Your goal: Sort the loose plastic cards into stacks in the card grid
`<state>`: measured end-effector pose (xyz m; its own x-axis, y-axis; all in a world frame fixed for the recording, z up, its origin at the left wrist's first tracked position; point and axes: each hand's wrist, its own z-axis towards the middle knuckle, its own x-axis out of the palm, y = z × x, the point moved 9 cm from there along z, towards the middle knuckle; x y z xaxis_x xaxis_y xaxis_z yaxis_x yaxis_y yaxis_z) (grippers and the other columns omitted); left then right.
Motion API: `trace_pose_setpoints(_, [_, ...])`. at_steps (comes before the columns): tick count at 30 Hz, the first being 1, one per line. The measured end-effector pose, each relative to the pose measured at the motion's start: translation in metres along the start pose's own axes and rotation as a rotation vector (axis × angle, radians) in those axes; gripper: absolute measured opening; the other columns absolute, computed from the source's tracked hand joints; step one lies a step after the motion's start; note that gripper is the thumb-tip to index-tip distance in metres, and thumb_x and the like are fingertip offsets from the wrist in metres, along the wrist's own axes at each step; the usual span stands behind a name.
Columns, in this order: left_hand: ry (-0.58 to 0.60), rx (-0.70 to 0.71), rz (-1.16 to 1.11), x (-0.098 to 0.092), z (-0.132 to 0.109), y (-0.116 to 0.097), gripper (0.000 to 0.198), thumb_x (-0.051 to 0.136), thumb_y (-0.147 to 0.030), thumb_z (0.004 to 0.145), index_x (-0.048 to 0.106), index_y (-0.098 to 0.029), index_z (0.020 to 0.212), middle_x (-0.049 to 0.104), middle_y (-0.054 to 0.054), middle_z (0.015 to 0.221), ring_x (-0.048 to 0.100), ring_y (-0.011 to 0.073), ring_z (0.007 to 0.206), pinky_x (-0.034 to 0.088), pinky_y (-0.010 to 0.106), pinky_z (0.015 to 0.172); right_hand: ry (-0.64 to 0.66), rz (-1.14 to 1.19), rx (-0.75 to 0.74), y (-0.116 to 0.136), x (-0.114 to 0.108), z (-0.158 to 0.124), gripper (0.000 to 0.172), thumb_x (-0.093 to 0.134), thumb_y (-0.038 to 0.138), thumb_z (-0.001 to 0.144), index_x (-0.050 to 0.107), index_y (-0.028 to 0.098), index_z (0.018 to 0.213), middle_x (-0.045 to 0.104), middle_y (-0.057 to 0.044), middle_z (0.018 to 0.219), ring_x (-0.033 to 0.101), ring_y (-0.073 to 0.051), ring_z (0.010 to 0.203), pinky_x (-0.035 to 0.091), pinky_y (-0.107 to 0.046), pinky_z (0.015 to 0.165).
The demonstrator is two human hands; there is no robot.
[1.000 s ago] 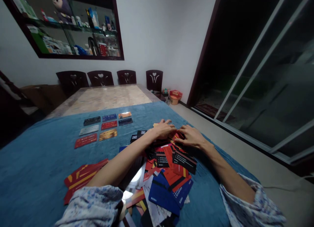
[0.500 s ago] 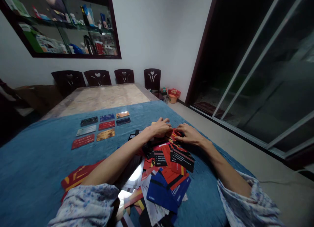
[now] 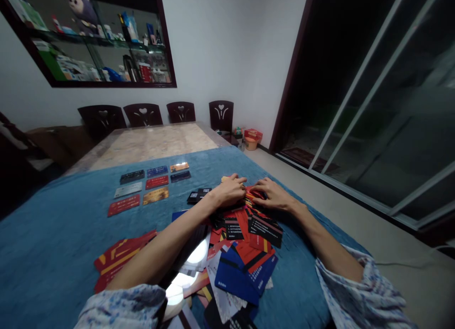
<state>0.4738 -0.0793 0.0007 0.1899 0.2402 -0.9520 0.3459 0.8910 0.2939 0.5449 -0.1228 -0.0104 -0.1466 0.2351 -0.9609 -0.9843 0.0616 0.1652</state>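
Note:
A loose heap of bank-style cards (image 3: 236, 274), red, blue, black and silver, lies on the blue cloth in front of me. My left hand (image 3: 230, 190) reaches over the far end of the heap, palm down and fingers apart. Opposite it, my right hand (image 3: 272, 195) touches red cards (image 3: 250, 194), its thumb and fingers curved and apart. The undersides of both hands are hidden. A fan of red cards (image 3: 119, 255) lies by my left forearm. Farther left, several single cards (image 3: 156, 182) are laid out in rows. Black cards (image 3: 199, 195) lie just left of my left hand.
The blue cloth (image 3: 64, 224) covers the near part of a long stone-topped table (image 3: 163, 137). Dark chairs (image 3: 181, 112) line its far end. A wall cabinet (image 3: 113, 85) hangs at the back left, and a glass sliding door (image 3: 373, 106) is on the right.
My left hand has shifted slightly left and down at the heap. My right hand stays nearly in place on the red cards. The view has tilted slightly.

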Motion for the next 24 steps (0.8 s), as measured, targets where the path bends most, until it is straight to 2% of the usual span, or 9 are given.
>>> trace_pose_setpoints(6, [-0.035, -0.032, 0.0, -0.003, -0.009, 0.001, 0.015, 0.057, -0.018, 0.092, 0.07, -0.018, 0.085, 0.075, 0.01, 0.099, 0.05, 0.0254, 0.117, 0.032, 0.041, 0.097, -0.004, 0.034, -0.044, 0.007, -0.003, 0.0, 0.035, 0.061, 0.043, 0.088, 0.073, 0.022, 0.113, 0.068, -0.011, 0.106, 0.053, -0.025, 0.097, 0.042, -0.039, 0.089])
trace_pose_setpoints(10, [-0.057, -0.071, -0.006, -0.008, -0.013, 0.002, 0.015, 0.056, -0.016, 0.092, 0.07, -0.016, 0.087, 0.074, 0.01, 0.098, 0.051, 0.0249, 0.115, 0.033, 0.04, 0.096, -0.027, 0.055, -0.081, 0.015, -0.008, 0.0, 0.03, 0.064, 0.035, 0.085, 0.074, 0.021, 0.109, 0.069, -0.01, 0.097, 0.054, -0.023, 0.09, 0.042, -0.037, 0.086])
trace_pose_setpoints(16, [-0.095, -0.144, -0.033, -0.013, -0.015, 0.007, 0.015, 0.054, -0.019, 0.092, 0.068, -0.016, 0.094, 0.073, 0.01, 0.101, 0.052, 0.024, 0.111, 0.035, 0.038, 0.093, -0.138, 0.102, -0.133, 0.016, -0.014, 0.001, 0.024, 0.056, 0.018, 0.084, 0.075, 0.019, 0.099, 0.071, -0.007, 0.084, 0.055, -0.02, 0.079, 0.042, -0.035, 0.081])
trace_pose_setpoints(24, [-0.091, -0.325, -0.237, -0.012, -0.018, 0.029, 0.027, 0.046, -0.009, 0.088, 0.067, -0.019, 0.101, 0.07, 0.007, 0.1, 0.052, 0.0228, 0.109, 0.037, 0.037, 0.088, -0.199, 0.159, -0.063, 0.006, -0.015, 0.001, 0.026, 0.055, 0.014, 0.082, 0.075, 0.019, 0.099, 0.07, -0.006, 0.081, 0.058, -0.02, 0.079, 0.043, -0.031, 0.074])
